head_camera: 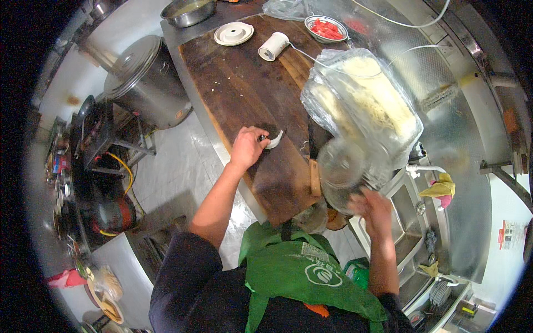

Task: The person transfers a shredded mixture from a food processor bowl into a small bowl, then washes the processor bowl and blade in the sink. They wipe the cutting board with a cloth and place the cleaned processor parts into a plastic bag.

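My left hand (248,146) is over the near part of the dark wooden board (254,95). Its fingers pinch the dark hub of a small curved blade (275,140), which looks like a food chopper's blade. My right hand (372,210), blurred, grips the lower edge of a clear bowl (341,166) beside the board's right edge. Motion smears the bowl, so its contents cannot be made out. Farther up the board lie a white corded motor unit (273,46) and a round white lid (234,33).
A plastic-wrapped tub of pale noodle-like food (374,91) stands at the board's right. Behind it is a bowl of red pieces (326,29). To the right is a steel sink (410,216); to the left, a large lidded pot (150,87). A steel basin (188,13) sits at the far end.
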Tool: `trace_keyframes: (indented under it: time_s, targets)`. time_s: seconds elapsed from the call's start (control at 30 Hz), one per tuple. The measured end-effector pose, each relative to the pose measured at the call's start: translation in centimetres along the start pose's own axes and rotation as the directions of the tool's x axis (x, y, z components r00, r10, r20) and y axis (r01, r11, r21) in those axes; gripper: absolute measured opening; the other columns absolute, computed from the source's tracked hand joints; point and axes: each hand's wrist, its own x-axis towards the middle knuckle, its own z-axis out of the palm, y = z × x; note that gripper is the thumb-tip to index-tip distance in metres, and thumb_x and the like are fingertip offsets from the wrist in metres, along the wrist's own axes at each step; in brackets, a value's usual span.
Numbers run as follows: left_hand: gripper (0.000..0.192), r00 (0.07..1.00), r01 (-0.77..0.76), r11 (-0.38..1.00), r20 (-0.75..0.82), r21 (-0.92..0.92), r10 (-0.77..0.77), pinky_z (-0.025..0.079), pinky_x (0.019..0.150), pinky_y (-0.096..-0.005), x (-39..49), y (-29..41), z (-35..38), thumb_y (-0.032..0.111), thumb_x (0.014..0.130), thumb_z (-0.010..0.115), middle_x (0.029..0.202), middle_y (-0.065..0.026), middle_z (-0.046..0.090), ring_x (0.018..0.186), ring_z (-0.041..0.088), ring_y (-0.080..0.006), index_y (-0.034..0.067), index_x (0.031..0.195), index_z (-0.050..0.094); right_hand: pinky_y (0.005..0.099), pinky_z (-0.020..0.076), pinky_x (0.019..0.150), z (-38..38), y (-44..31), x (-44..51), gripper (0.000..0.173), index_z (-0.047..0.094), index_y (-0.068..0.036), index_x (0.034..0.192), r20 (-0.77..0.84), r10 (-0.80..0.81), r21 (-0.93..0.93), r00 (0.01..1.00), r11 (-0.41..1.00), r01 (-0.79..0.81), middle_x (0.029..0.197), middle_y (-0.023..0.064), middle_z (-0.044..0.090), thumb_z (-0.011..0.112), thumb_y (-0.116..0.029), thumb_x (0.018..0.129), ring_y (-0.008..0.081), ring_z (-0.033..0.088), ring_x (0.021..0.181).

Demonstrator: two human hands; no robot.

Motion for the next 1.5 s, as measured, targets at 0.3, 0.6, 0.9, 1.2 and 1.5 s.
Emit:
trace_keyframes:
  time_s: [0.3, 0.6, 0.9, 1.2, 1.5]
  targets:
    - [0.026, 0.968, -0.209, 0.965, 0.105, -0.159, 0.227, 0.053, 0.084, -0.0422, -6.7, -0.8, -4.9, 0.008, 0.079, 0.081, 0.102, -0.0128, 0.073, 0.093, 0.066, -0.0341, 0.002, 0.104, 0.075, 0.0418, 0.0688, 0.068, 22.3, -0.5, 15.2, 0.030, 0.052, 0.023, 0.113, 0.144, 0.164, -0.034, 0.976, 0.986, -0.161, 0.103, 0.0320, 0.068, 0.056, -0.002, 0.097, 0.0409, 0.075, 0.085]
    - [0.026, 0.939, -0.214, 0.944, 0.213, -0.249, 0.269, 0.055, 0.084, -0.0413, -9.5, 1.3, -3.3, 0.012, 0.081, 0.082, 0.099, -0.0122, 0.073, 0.093, 0.066, -0.0329, 0.003, 0.104, 0.075, 0.0446, 0.0684, 0.074, 25.5, 2.9, 17.0, 0.048, 0.043, 0.021, 0.127, 0.110, 0.343, 0.026, 0.933, 0.937, -0.348, 0.112, 0.0386, 0.064, 0.061, -0.011, 0.097, 0.0436, 0.074, 0.087]
    - [0.062, 0.970, -0.050, 0.957, 0.213, -0.286, 0.114, 0.056, 0.083, -0.0436, -9.8, 1.6, -1.5, 0.007, 0.077, 0.085, 0.102, -0.0164, 0.072, 0.089, 0.069, -0.0344, 0.005, 0.133, 0.059, 0.0419, 0.0574, 0.080, 21.1, 6.8, 6.1, 0.038, 0.073, -0.004, 0.107, 0.664, -0.238, -0.528, 0.708, 0.521, 0.670, 0.101, 0.0176, 0.075, 0.079, -0.033, 0.083, 0.0333, 0.074, 0.090]
    - [0.069, 0.948, 0.196, 0.906, 0.309, -0.376, -0.077, 0.055, 0.084, -0.0339, -12.2, 1.5, -1.3, -0.005, 0.081, 0.079, 0.106, -0.0066, 0.067, 0.089, 0.063, -0.0169, 0.007, 0.142, 0.050, 0.0494, 0.0595, 0.080, 20.7, 9.4, 2.4, 0.046, 0.067, -0.010, 0.122, 0.680, -0.406, -0.521, 0.611, 0.319, 0.792, 0.101, 0.0164, 0.075, 0.072, -0.015, 0.077, 0.0377, 0.072, 0.094]
    - [0.078, 0.958, 0.087, 0.977, 0.285, -0.192, -0.029, 0.054, 0.080, -0.0317, -12.5, 3.1, 0.1, -0.010, 0.080, 0.076, 0.100, -0.0056, 0.069, 0.082, 0.061, -0.0149, 0.011, 0.150, 0.047, 0.0518, 0.0575, 0.075, 19.2, 13.7, 4.3, 0.013, 0.072, -0.006, 0.081, 0.635, -0.520, -0.487, 0.571, 0.304, 0.818, 0.082, 0.0169, 0.069, 0.070, -0.018, 0.077, 0.0396, 0.069, 0.083]
